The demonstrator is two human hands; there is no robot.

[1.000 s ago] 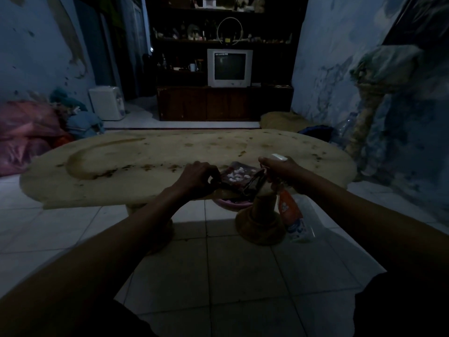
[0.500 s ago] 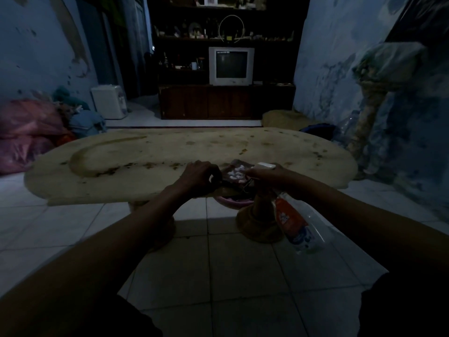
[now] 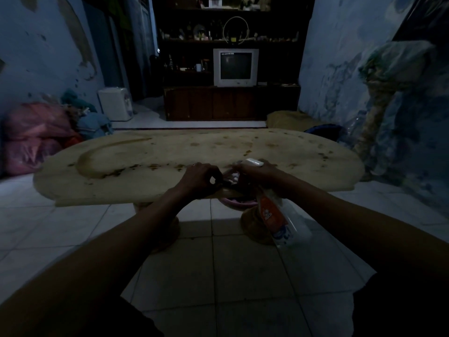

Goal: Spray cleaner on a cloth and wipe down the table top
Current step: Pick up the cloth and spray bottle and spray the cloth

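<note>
Our right hand, gripping the spray bottle, has closed in on the cloth pinched by our left hand at the table's near edge; spraying looks imminent.

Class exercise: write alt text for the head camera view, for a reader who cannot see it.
In a dim room, a person's right hand holds a spray bottle against a dark cloth gripped by the left hand, at the near edge of a stained oval table. An old television sits on a dark cabinet behind.
</note>
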